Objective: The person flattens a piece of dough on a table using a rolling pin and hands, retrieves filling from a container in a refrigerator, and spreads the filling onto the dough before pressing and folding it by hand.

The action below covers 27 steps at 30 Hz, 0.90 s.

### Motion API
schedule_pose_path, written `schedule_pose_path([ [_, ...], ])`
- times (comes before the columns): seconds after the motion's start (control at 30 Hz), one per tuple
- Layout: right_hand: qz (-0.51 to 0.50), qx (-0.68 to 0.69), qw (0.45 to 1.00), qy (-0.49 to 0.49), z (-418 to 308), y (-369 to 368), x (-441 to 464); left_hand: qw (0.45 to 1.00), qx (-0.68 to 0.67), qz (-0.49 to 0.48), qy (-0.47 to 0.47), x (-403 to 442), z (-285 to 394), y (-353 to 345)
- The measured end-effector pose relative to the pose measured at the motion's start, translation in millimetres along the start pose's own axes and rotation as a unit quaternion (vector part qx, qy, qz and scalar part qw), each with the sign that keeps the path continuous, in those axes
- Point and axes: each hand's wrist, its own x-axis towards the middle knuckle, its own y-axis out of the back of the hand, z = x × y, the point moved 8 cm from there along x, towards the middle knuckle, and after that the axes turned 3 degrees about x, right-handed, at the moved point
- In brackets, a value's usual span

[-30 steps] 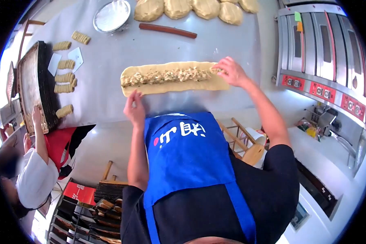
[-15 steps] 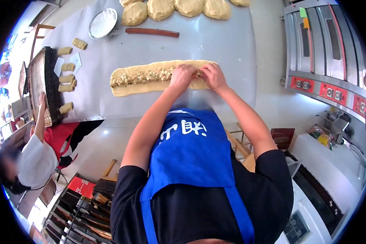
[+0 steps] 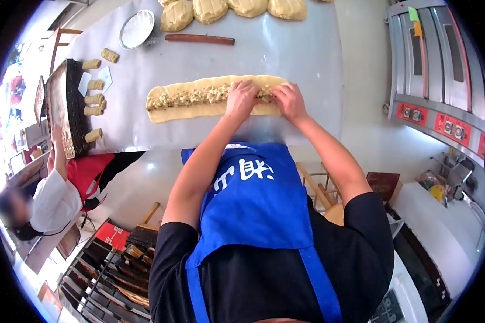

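A long flat strip of dough (image 3: 210,111) lies crosswise on the table in front of me. A line of crumbly, pale filling (image 3: 191,97) runs along its middle. My left hand (image 3: 243,98) is over the right half of the strip, its fingers curled down into the filling. At the strip's right end, my right hand (image 3: 289,100) has its fingers bent and pinched together on the filling. A small clump of filling shows between the two hands. The fingertips are partly hidden in it.
Several dough mounds (image 3: 210,9) sit at the far edge, near a brown stick (image 3: 199,39) and a bowl of white powder (image 3: 137,29). Several coiled dough pieces (image 3: 95,99) lie left, beside a dark baking tray (image 3: 75,132) and a co-worker (image 3: 56,199). Ovens (image 3: 436,59) stand right.
My right hand has shifted slightly right, a little away from my left. The view has shifted a little. The co-worker's arm at the tray has moved.
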Motion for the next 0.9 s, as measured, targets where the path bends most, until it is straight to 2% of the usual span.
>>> schedule_pose_path([
  [0.1,0.008,-0.017,1.000,0.014,7,1,-6,0.999,-0.019,0.026,-0.042,-3,-7,-5],
  [0.17,0.009,-0.012,0.999,0.030,8,6,-10,0.999,-0.018,0.010,-0.046,-11,-11,-9],
  [0.23,0.031,-0.019,0.999,0.011,7,12,-15,0.996,-0.033,0.085,0.017,-23,-17,15],
  [0.3,0.044,-0.017,0.999,-0.012,3,15,-20,0.997,-0.004,0.065,0.031,-33,-27,23],
  [0.37,0.004,-0.070,0.997,0.007,-14,17,-10,0.997,0.075,0.008,-0.028,-33,-29,15],
  [0.4,0.002,-0.068,0.998,0.007,-14,9,-9,0.995,0.072,0.037,-0.058,-28,-31,14],
  [0.5,0.004,-0.094,0.995,0.026,-12,-10,-10,0.995,0.031,0.059,-0.074,-20,-33,9],
  [0.6,0.011,-0.097,0.995,0.036,-11,-12,-3,0.994,0.056,0.064,-0.075,-15,-27,11],
  [0.67,-0.025,-0.018,0.999,0.010,-1,-15,1,0.994,0.061,0.061,-0.069,-13,-26,15],
  [0.77,0.014,-0.002,1.000,0.025,-13,-4,10,0.998,0.040,0.035,-0.045,-14,-23,21],
  [0.9,0.011,0.006,1.000,0.007,-7,-33,7,0.996,0.024,0.060,-0.055,-16,-28,14],
])
